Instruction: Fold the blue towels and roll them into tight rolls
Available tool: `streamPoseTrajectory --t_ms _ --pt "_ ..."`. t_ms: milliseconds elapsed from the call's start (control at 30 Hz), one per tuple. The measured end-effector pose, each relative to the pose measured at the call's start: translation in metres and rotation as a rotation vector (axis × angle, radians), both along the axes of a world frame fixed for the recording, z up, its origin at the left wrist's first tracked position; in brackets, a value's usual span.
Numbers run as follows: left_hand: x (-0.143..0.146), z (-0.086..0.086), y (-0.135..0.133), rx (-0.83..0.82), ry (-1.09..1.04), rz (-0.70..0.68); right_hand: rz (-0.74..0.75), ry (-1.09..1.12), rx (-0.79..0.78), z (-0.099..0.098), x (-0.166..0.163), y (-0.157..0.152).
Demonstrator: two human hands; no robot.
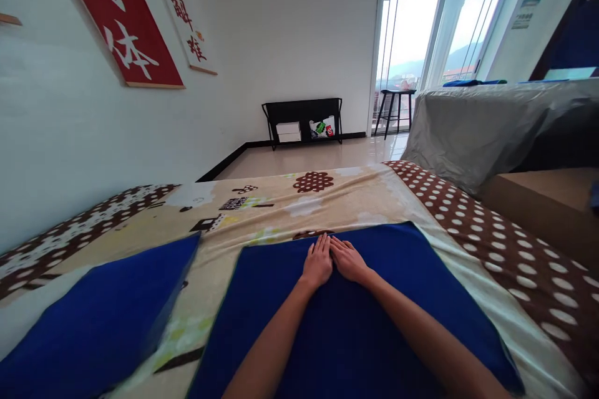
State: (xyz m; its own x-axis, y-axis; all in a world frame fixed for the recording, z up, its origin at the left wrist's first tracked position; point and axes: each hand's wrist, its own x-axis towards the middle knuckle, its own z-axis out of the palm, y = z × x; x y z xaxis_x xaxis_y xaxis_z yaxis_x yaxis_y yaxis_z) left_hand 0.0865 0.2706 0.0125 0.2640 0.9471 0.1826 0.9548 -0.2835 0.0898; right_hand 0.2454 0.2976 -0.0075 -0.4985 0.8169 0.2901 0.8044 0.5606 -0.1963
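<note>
A dark blue cloth (365, 336) with a thin green edge lies spread out in front of me on a patterned blanket (355, 193). My left hand (319, 260) rests flat near the middle of the cloth's far edge, fingers stretched out. Beside it, touching at the fingertips, my right hand (347, 259) also lies flat on the cloth, its fingers pointing forward and to the left. Neither hand grips anything. To the left, apart from this cloth, lies a second blue cloth (107, 312), perhaps a stack.
Past the blanket stands a low black rack (302, 113) against the wall. At the right is a plastic-covered piece of furniture (468, 124), with a cardboard box (543, 199) before it. A black stool (395, 109) stands by the glass door (416, 25). Scrolls (126, 25) hang at left.
</note>
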Motion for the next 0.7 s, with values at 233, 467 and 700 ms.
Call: streamPoseTrajectory --t_ms 233,467,700 --pt "-0.162 -0.001 -0.024 -0.042 0.023 0.283 -0.248 0.019 -0.079 -0.003 0.174 0.024" --pt "-0.201 -0.004 -0.026 0.005 0.022 0.383 -0.454 0.012 -0.130 -0.017 0.230 0.036" --pt "-0.168 0.027 -0.113 0.077 -0.040 0.306 -0.469 0.028 -0.063 0.002 0.224 -0.043"
